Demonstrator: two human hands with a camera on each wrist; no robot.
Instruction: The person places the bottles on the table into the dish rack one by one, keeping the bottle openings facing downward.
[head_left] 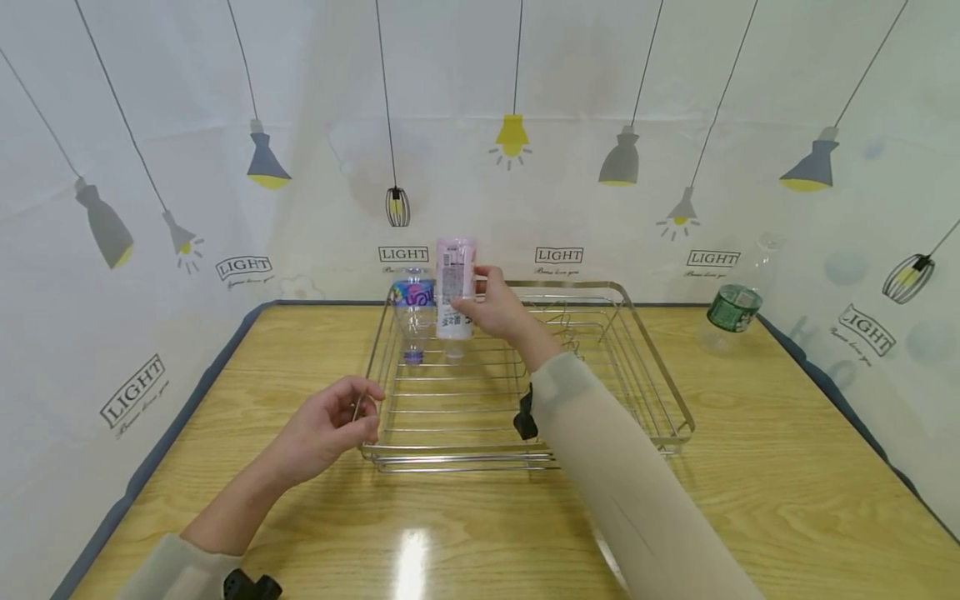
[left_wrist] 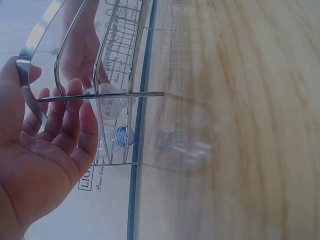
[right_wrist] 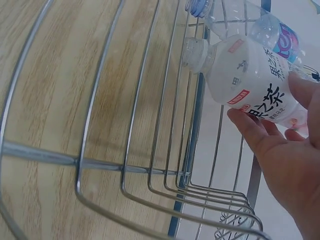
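Note:
A wire dish rack [head_left: 457, 450] stands on the wooden table. At its left front corner my left hand [head_left: 330, 425] holds the rim, thumb and fingers curled about the metal band [left_wrist: 22, 67] in the left wrist view. My right hand [head_left: 498, 308] grips a plastic bottle with a pink and white label [head_left: 455, 287], neck down, over the rack's rear left part. In the right wrist view its white cap [right_wrist: 194, 54] is near the wires; whether it touches them I cannot tell. Beside it, a clear bottle with a blue and purple label [head_left: 414, 321] stands upside down in the rack.
To the right of the rack, a clear bottle with a green label [head_left: 733, 308] stands on the table [head_left: 780, 467] near the back edge. Thin bent wires [head_left: 566, 329] rise inside the rack. A lamp-printed cloth [head_left: 480, 100] encloses the table's back and sides.

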